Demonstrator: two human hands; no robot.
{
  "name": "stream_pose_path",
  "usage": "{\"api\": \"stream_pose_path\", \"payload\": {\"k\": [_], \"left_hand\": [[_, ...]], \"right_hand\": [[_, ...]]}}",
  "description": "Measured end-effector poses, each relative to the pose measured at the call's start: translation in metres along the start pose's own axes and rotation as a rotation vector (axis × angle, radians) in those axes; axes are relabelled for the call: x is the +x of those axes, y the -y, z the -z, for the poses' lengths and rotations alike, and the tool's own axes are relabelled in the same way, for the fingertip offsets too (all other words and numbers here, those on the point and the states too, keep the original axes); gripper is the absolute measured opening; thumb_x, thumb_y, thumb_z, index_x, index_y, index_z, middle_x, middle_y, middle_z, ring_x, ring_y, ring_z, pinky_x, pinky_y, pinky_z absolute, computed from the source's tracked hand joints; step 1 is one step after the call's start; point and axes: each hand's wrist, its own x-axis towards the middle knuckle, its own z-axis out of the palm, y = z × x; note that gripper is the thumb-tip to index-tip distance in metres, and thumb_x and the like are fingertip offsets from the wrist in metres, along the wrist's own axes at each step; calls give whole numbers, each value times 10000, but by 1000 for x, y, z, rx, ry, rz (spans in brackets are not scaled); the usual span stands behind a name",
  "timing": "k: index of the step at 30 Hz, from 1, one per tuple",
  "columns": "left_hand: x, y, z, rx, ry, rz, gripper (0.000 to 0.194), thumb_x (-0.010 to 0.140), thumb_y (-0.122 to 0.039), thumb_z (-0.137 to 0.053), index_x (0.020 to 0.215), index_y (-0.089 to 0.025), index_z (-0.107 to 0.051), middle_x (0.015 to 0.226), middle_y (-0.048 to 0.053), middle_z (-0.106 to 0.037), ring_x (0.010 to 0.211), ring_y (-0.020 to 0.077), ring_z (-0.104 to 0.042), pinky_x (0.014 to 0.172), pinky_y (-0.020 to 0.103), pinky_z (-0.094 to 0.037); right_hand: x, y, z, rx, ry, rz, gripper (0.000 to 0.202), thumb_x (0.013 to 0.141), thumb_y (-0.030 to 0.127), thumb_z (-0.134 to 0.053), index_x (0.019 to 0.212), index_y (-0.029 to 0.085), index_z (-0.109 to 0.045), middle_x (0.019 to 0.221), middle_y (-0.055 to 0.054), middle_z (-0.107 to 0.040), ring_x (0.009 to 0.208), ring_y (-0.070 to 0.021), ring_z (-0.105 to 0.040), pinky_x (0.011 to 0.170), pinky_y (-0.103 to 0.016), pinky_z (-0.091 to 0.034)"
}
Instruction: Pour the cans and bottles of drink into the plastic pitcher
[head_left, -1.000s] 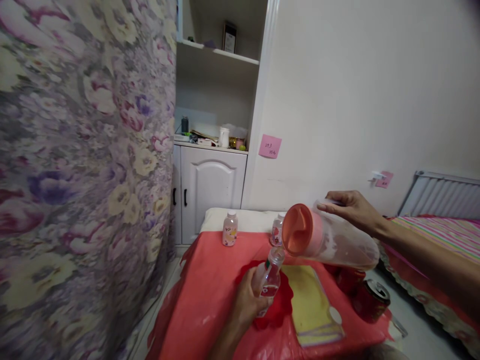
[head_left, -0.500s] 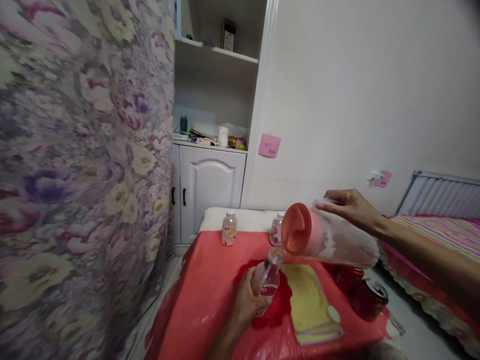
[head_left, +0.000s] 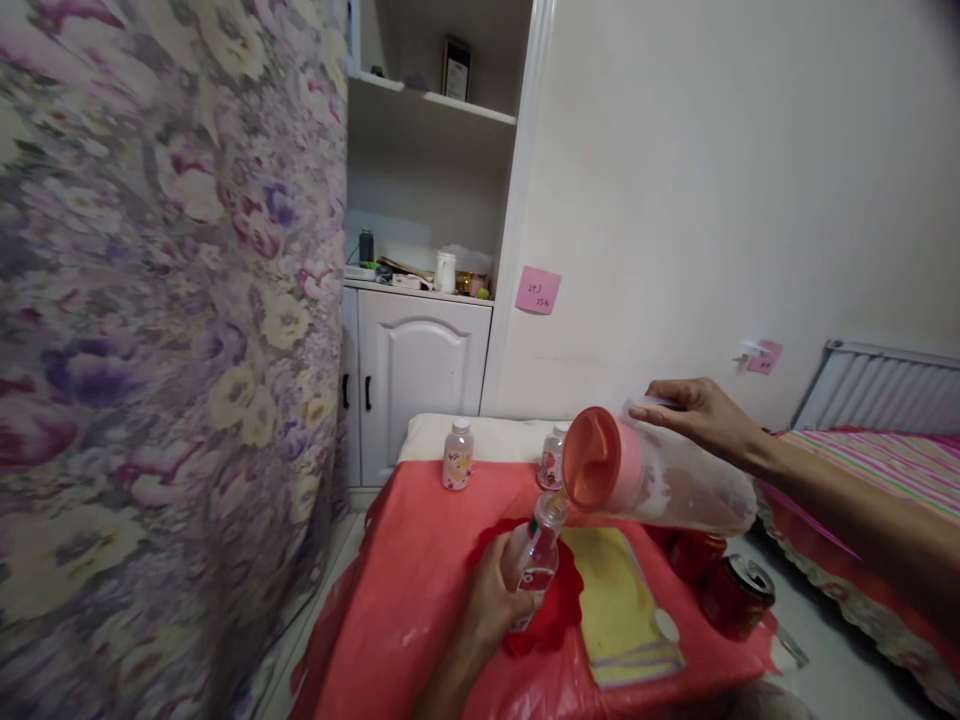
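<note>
My left hand (head_left: 491, 595) is wrapped round a small clear bottle (head_left: 541, 560), uncapped and held slightly tilted above a red scalloped tray (head_left: 568, 590). My right hand (head_left: 694, 410) grips the handle of a clear plastic pitcher (head_left: 694, 480) with a pink-orange lid (head_left: 592, 460). The pitcher lies almost level, its spout against or just over the bottle's mouth. Some liquid shows inside the bottle; whether any is flowing is hard to make out. Two capped bottles stand behind: one with a yellow and pink print (head_left: 458, 455), another (head_left: 553, 458) partly hidden by the lid.
A yellow sheet or folder (head_left: 619, 600) lies on the red table cover (head_left: 397, 580). Dark red cans (head_left: 739, 597) stand near the right edge. A floral curtain (head_left: 172, 350) hangs at left, a white cabinet (head_left: 427, 380) stands behind, and a bed (head_left: 885, 480) is at right.
Almost nothing differs. Both hands, the bottle and the pitcher keep their places, and the whole view has shifted very slightly.
</note>
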Motion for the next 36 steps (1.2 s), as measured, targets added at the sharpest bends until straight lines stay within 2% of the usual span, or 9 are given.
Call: {"api": "stream_pose_path", "payload": {"k": [7,12,27,32,36], "left_hand": [[1,0,0,25,-9,-4,657,490,-74,-753,1116,-212,-611,1068,41,-736,994,264,-678,853,332,-528],[3,3,0,36,-8,-3,670,492,-79,-764,1132,-209,-616,1090,48,-740,1020,270,-677,868,331,-527],[3,8,1,49,-39,-7,669,485,-51,-774,1127,-188,-643,1049,53,-757,995,286,-694,834,337,-533],[4,12,2,6,-31,-20,670,485,-76,-802,1126,-211,-665,1079,48,-767,1013,294,-699,855,345,-545],[4,11,2,-24,-27,-28,696,483,-109,-824,1153,-211,-664,1104,58,-765,1009,296,-708,864,356,-553]], "right_hand": [[-2,2,0,-4,-3,-1,541,837,677,-611,602,211,-468,582,55,-353,550,-111,-339,505,-272,-240],[0,1,-1,-15,-1,4,521,852,658,-606,619,204,-500,589,54,-360,558,-110,-347,511,-266,-239],[-1,0,-10,7,4,10,534,850,667,-591,604,209,-470,581,64,-329,537,-100,-324,500,-259,-211],[-1,1,-12,29,8,-2,514,850,650,-603,617,201,-509,579,60,-368,537,-100,-347,499,-258,-229],[-5,-8,-18,150,1,-40,474,835,609,-655,637,196,-531,593,56,-407,560,-104,-382,500,-246,-268]]}}
